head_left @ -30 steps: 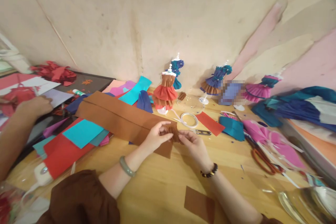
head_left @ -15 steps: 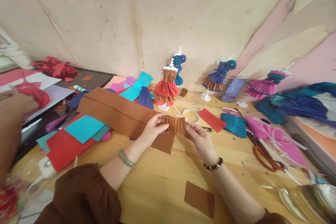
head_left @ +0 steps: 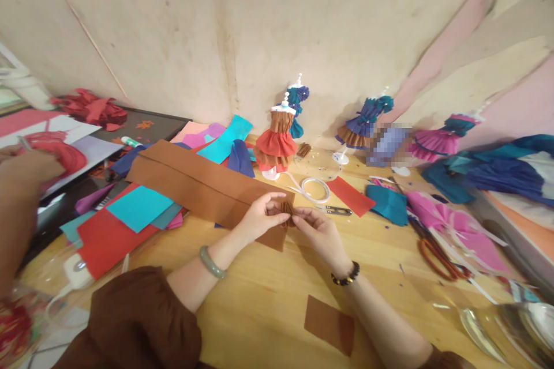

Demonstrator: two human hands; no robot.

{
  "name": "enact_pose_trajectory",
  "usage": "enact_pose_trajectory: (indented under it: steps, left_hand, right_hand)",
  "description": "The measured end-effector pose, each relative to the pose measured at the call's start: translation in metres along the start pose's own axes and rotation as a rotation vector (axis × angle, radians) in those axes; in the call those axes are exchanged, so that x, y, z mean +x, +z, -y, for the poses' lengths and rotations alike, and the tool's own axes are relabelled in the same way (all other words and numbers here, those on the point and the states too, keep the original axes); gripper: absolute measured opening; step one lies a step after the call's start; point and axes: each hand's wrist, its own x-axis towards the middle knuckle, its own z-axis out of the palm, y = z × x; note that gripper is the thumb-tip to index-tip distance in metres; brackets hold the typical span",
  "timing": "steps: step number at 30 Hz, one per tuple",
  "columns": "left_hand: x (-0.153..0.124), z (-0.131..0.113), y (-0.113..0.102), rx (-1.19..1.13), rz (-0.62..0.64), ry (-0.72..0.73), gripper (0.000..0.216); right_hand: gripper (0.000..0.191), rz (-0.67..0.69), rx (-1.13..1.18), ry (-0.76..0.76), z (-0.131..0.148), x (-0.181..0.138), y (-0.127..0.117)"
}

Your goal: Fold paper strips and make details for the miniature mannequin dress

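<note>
My left hand [head_left: 259,218] and my right hand [head_left: 319,232] pinch a small pleated brown paper piece [head_left: 287,212] between their fingertips, squeezed narrow, just above the wooden table [head_left: 259,300]. Under my left hand lies a long folded brown paper sheet [head_left: 194,184]. A small flat brown rectangle [head_left: 329,324] rests on the table near my right forearm. Behind my hands stands a little mannequin with a brown and red paper dress [head_left: 276,141].
Another person's arm [head_left: 17,196] reaches in at the left near red paper. Red and turquoise sheets [head_left: 130,216] lie left. Scissors [head_left: 437,256], pink paper [head_left: 450,225], a white tape ring [head_left: 315,189] and other paper-dress mannequins [head_left: 361,124] stand right and back.
Half a second ago the pleated piece was spread out between my hands; now my hands have come together and pressed it shut into a narrow bundle. The other person's hand has shifted slightly.
</note>
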Motion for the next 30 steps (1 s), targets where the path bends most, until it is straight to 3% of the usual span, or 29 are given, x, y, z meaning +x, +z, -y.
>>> enact_pose_trajectory:
  steps: [7, 14, 21, 30]
  left_hand:
    - [0.001, 0.001, 0.001, -0.015, -0.010, 0.005, 0.048]
    - [0.003, 0.012, 0.002, 0.012, -0.070, 0.039, 0.052]
    - [-0.002, 0.007, 0.009, -0.038, -0.021, -0.005, 0.056]
    - [0.001, 0.005, 0.006, 0.010, -0.044, 0.012, 0.050]
  right_hand:
    - [0.027, 0.009, -0.176, -0.110, -0.002, -0.005, 0.003]
    - [0.024, 0.004, -0.511, -0.377, -0.004, -0.010, 0.008]
    - [0.023, -0.026, -0.767, -0.499, -0.006, -0.013, 0.010]
    - [0.019, -0.009, -0.822, -0.571, 0.004, -0.011, 0.009]
